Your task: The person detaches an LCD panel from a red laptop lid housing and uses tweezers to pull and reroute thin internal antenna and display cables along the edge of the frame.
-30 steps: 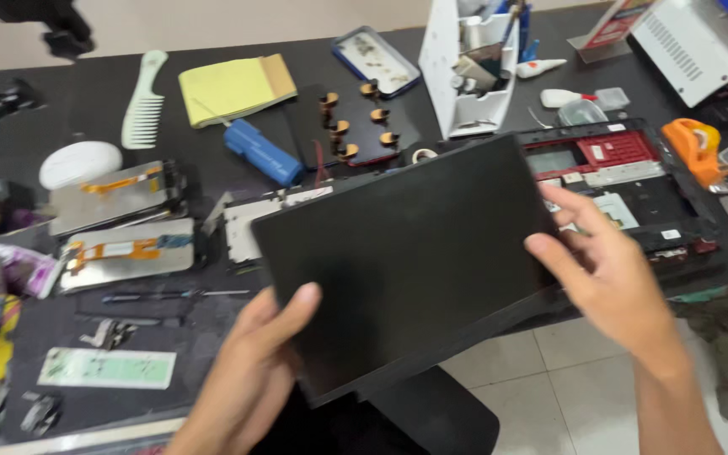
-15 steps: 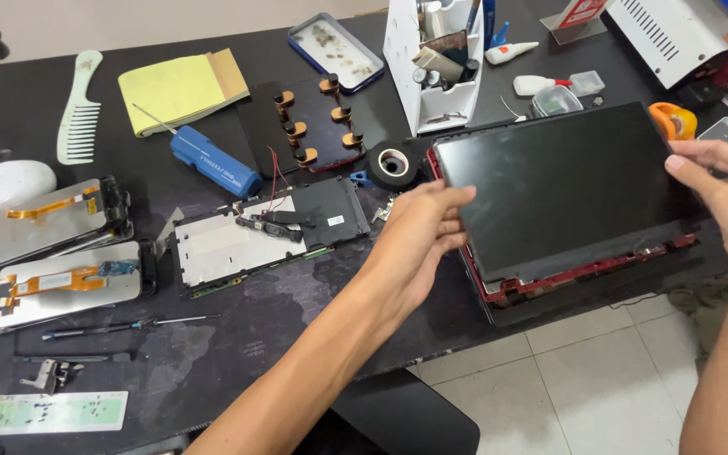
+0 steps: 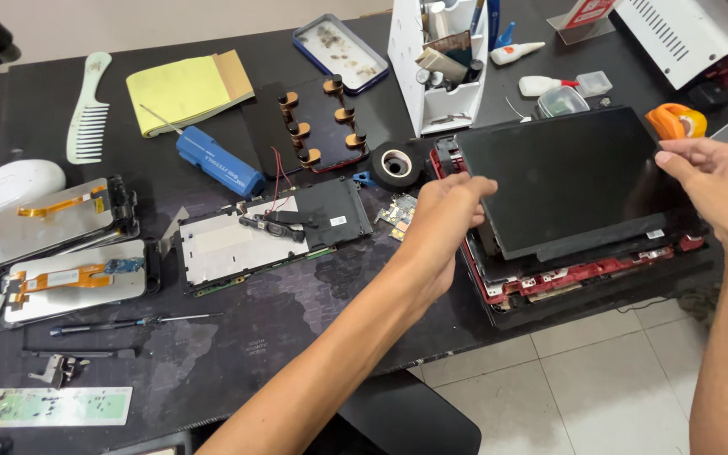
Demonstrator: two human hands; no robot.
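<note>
Pale tiled floor (image 3: 600, 396) shows below the near edge of your black desk (image 3: 238, 337), which is crowded with parts. Nearest you on the left lie a thin black screwdriver (image 3: 128, 323) and two silver phone panels with orange flex cables (image 3: 61, 253). Just beyond sits an opened grey-and-black circuit assembly (image 3: 271, 232).

Your left hand (image 3: 444, 223) reaches across to the left edge of the flat black rectangular screen panel (image 3: 575, 181), fingers curled onto that edge. Your right hand (image 3: 714, 181) pinches the panel's right edge between thumb and fingers. Both grips are closed on the panel, which lies nearly flat on the red-and-black opened laptop base (image 3: 583, 274), slightly askew to it.

By the look of it, the panel is resting on the base but not aligned; squaring it and any fastening seem left to do.

Further back stand a roll of black tape (image 3: 398, 164), a blue-handled tool (image 3: 219, 160), a yellow notepad (image 3: 183, 88), a pale green comb (image 3: 88, 109) and a white plastic organiser (image 3: 440, 63).
</note>
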